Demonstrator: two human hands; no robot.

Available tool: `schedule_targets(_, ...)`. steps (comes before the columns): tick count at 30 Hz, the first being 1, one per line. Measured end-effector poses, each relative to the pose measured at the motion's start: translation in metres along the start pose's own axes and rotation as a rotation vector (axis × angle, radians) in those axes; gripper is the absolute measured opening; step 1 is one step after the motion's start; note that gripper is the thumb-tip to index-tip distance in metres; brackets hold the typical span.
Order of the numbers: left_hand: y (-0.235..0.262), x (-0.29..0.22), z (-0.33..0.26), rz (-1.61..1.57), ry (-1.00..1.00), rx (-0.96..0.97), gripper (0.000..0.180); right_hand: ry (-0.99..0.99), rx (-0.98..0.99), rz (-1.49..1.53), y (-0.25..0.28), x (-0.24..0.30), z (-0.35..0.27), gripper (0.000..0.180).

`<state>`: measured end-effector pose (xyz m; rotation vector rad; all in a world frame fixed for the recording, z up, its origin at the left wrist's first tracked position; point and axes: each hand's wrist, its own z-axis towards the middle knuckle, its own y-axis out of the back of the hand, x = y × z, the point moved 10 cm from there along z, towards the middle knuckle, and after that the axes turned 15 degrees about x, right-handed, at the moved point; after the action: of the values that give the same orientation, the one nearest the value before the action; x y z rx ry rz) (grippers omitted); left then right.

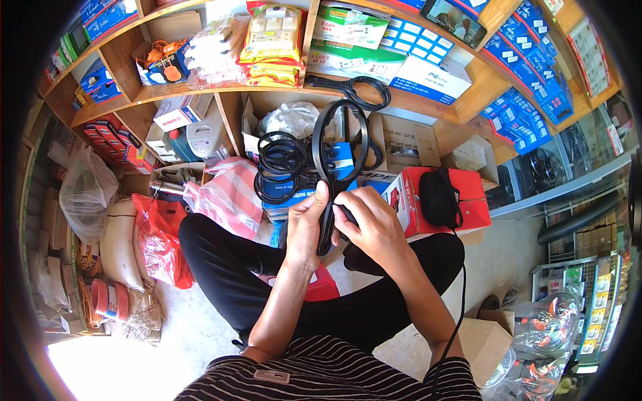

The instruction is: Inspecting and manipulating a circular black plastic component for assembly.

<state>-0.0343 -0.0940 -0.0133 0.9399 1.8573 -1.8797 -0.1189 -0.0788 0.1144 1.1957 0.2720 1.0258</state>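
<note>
Upright in front of me is a black ring-headed wrench (324, 150), like those for filter housings, with a large open loop above a long handle. My left hand (305, 224) is closed round the handle, thumb pointing up along it. Against the handle's right side, my right hand (373, 226) has its fingers curled and pinched; its fingertips are partly hidden. Behind the loop, more black rings (279, 160) lie heaped on blue boxes (274, 189). Another similar ring-headed wrench (382, 105) rests at the shelf's edge just beyond.
My crossed legs (224, 260) frame the work. To the right, a black pouch (439, 197) with a cord sits on a red box (473, 204). Wooden shelves (147, 93) with packages curve across the far side. Plastic bags (164, 244) and a sack (120, 240) stand left.
</note>
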Motion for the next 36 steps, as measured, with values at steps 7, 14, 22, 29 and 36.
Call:
schedule_targets(7, 0.0, -0.005, -0.003, 0.051, -0.029, -0.044, 0.047, -0.041, -0.084, 0.013, 0.001, 0.001, -0.002, 0.027)
schedule_targets(14, -0.002, -0.007, -0.002, 0.045, -0.067, -0.016, 0.046, -0.146, -0.214, 0.109, 0.003, 0.002, -0.005, 0.02)
schedule_targets(22, -0.002, -0.003, -0.004, 0.044, -0.117, -0.023, 0.041, -0.313, -0.242, 0.303, -0.004, -0.015, -0.012, 0.017)
schedule_targets(29, -0.008, 0.004, -0.004, 0.081, -0.077, 0.006, 0.037, -0.194, -0.364, 0.161, 0.015, -0.007, -0.007, 0.018)
schedule_targets(36, -0.007, 0.006, 0.005, -0.074, -0.052, 0.137, 0.049, -0.366, -0.435, 0.562, 0.011, -0.035, -0.027, 0.011)
